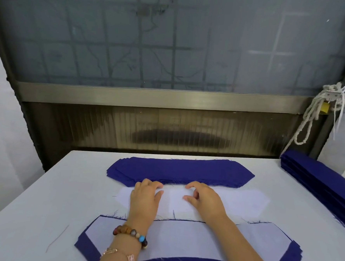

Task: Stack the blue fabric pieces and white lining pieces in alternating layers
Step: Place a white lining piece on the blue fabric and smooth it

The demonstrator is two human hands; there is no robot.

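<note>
Nearest, at bench (42, 193) front: layered stack (181, 239), white lining sheet topmost over dark blue fabric. Blue layer judged next.

Beyond: flat pile of white lining pieces (244, 201). Left hand (145, 197) and right hand (205, 201) palm-down over it, fingers curled, tips at near edge of dark blue fabric pile (181, 169).

Whether either grip pinches a sheet: cannot tell. Next move needs one top piece peeled off.

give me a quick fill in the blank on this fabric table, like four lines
1. The left hand and right hand both rest on a lining piece coloured ____.
2. The beaded bracelet is on the ____ wrist.
3. Just beyond the hands lies a pile of ____ fabric pieces.
4. A second blue pile lies along the ____ side of the table.

Missing words: white; left; blue; right
</note>
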